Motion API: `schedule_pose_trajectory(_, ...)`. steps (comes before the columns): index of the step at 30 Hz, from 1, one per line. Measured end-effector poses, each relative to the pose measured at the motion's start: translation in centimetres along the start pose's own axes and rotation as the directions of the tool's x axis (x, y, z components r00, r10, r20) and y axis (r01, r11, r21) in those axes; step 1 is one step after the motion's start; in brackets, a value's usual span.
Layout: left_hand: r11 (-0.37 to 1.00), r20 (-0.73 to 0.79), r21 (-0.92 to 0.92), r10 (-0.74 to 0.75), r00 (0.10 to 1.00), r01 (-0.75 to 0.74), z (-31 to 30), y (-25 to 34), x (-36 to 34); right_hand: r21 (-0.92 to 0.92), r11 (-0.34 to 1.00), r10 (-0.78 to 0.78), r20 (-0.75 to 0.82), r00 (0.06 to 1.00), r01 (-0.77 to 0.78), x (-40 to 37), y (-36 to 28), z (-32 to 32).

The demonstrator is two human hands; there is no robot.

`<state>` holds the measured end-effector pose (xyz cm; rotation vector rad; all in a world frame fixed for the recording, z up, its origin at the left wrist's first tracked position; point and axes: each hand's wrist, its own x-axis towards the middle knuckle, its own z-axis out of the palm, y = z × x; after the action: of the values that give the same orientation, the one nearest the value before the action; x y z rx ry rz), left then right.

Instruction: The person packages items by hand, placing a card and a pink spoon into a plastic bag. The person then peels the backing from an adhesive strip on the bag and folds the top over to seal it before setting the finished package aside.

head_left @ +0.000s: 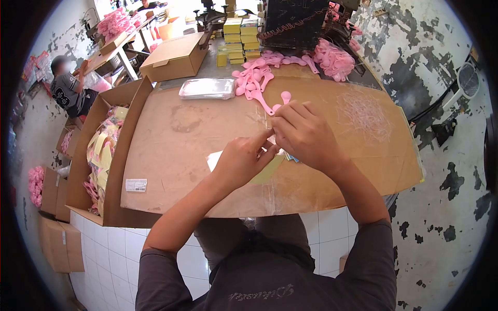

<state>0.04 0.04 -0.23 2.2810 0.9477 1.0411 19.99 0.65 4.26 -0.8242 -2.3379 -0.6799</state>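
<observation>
My left hand (241, 161) is half curled, its fingertips pinching the clear packet (271, 170), which lies mid-way across the cardboard sheet (176, 155). My right hand (305, 132), fingers bent, pinches the same packet's top edge, near the pink spoons (254, 80).

Nothing legible; shirt script (262, 294) seemingly blurred.

Free passage is offered by the bare cardboard sheet (176, 150) beside the left hand (241, 163). The middle is taken by it and the right hand (303, 135), both pinched on a clear packet (270, 140). The far edge is blocked by clear bags (207, 88) and pink spoons (254, 78), the right side by clear strips (369, 114), and the left side by an open carton (111, 155).
</observation>
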Motion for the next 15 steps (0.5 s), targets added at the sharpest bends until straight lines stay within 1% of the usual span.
schedule_pose_trajectory(1,1.000,0.011,0.020,0.005,1.000,-0.005,0.2,0.0,0.0,-0.006,1.000,-0.003,0.020,1.000,0.003,-0.1,0.4,0.2)
schedule_pose_trajectory(2,0.999,0.023,0.041,0.009,1.000,-0.010,0.4,0.0,-0.1,0.012,0.999,0.039,0.009,0.999,-0.039,-0.2,0.6,0.1)
schedule_pose_trajectory(4,1.000,0.039,-0.014,-0.022,0.999,0.023,-0.1,0.5,0.4,0.047,0.991,0.125,-0.014,0.992,-0.124,-0.2,1.2,0.0)
schedule_pose_trajectory(5,0.998,0.046,-0.042,-0.037,0.998,0.039,-0.3,0.6,0.7,0.153,0.965,0.217,-0.010,0.976,-0.213,-0.4,1.7,-0.2)
schedule_pose_trajectory(7,0.960,0.108,-0.234,-0.133,0.985,0.155,-0.8,-0.1,1.3,0.355,0.859,0.384,0.028,0.923,-0.368,-1.7,3.5,-1.1)
schedule_pose_trajectory(8,0.921,0.144,-0.324,-0.178,0.973,0.217,-1.1,-0.5,1.5,0.611,0.592,0.515,0.216,0.830,-0.526,-2.8,4.4,-1.6)
schedule_pose_trajectory(9,0.888,0.169,-0.381,-0.208,0.963,0.259,-1.3,-1.5,1.7,0.746,0.223,0.550,0.435,0.713,-0.627,-4.4,5.6,-2.4)
schedule_pose_trajectory(11,0.806,0.225,-0.485,-0.259,0.939,0.338,-1.4,-3.6,2.1,0.756,-0.107,0.396,0.628,0.670,-0.646,-7.0,9.2,-5.6)
schedule_pose_trajectory(12,0.766,0.200,-0.556,-0.254,0.946,0.323,-1.7,-3.4,2.3,0.783,-0.219,0.322,0.621,0.714,-0.582,-9.2,11.7,-6.2)
schedule_pose_trajectory(13,0.743,0.181,-0.588,-0.264,0.947,0.319,-1.4,-3.8,2.2,0.789,-0.332,0.252,0.602,0.757,-0.517,-11.3,14.2,-6.2)
schedule_pose_trajectory(14,0.720,0.161,-0.620,-0.273,0.948,0.313,-1.1,-4.4,2.1,0.767,-0.172,0.396,0.629,0.670,-0.618,-12.9,16.4,-5.8)
schedule_pose_trajectory(15,0.695,0.141,-0.650,-0.284,0.948,0.305,-0.8,-4.8,2.0,0.697,-0.023,0.538,0.613,0.579,-0.716,-14.4,18.4,-5.1)
